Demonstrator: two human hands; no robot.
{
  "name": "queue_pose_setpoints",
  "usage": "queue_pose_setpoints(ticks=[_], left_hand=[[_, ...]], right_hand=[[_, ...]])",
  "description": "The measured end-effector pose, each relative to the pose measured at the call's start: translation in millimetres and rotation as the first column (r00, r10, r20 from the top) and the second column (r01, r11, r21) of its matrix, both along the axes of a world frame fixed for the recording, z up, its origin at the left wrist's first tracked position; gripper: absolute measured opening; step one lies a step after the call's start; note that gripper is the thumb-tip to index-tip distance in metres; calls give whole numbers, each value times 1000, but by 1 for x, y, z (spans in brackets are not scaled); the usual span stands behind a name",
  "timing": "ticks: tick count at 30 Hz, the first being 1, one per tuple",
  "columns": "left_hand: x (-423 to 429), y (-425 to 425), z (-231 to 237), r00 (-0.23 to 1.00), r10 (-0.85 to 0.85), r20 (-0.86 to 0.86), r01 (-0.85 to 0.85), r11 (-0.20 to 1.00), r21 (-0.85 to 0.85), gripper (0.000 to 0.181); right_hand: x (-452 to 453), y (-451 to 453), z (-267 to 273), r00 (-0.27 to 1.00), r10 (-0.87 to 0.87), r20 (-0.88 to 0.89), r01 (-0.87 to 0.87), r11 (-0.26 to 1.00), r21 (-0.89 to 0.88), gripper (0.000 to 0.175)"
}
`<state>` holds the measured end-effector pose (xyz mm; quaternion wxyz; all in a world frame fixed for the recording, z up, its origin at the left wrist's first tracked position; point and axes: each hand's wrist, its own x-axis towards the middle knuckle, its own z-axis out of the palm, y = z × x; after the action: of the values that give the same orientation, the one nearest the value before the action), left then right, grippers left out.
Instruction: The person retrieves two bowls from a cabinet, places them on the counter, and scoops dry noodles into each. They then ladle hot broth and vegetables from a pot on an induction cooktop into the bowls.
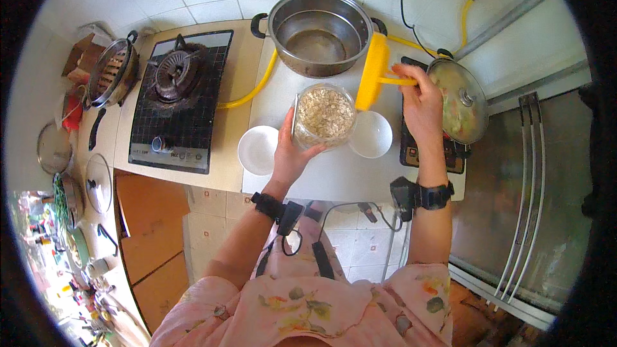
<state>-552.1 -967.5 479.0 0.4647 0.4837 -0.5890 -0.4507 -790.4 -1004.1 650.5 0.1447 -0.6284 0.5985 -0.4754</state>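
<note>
A clear jar of rolled oats (327, 112) is in my left hand (295, 152), whose fingers and thumb wrap its near left side; its mouth is uncovered. My right hand (422, 99) pinches a thin yellow tab or handle attached to a yellow lid (373, 72). The lid is tilted on edge above the jar's right side, apart from the jar's mouth. One white bowl (258, 150) stands left of the jar, partly behind my left hand. Another white bowl (371, 135) sits to the right, its edge partly hidden by the jar.
Behind the jar stands a large steel pot (320, 33) with black handles. A gas stove (182, 101) lies left, with a yellow hose (260, 84). At right, a glass-lidded pan (460, 99) holding food rests on a black cooktop (409, 147). Glass lids (99, 183) lie far left.
</note>
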Motion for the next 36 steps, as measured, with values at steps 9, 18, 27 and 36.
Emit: queue_pose_setpoints(ticks=[9,18,27,36], left_hand=[[3,7,13,989,57,139,-62,998,29,104],[81,47,33,961,226,-158,-128,872,472,39],[199,99,35,852,443,-279,-216,782,584,27],[212,102,26,876,402,-265,-117,711,693,17]], right_hand=[[-10,57,-44,676,48,735,-261,948,179,30],[78,66,-48,792,241,561,-458,842,285,26],[130,107,-98,869,374,323,-494,619,611,22],[35,178,-119,986,45,158,-146,677,721,23]])
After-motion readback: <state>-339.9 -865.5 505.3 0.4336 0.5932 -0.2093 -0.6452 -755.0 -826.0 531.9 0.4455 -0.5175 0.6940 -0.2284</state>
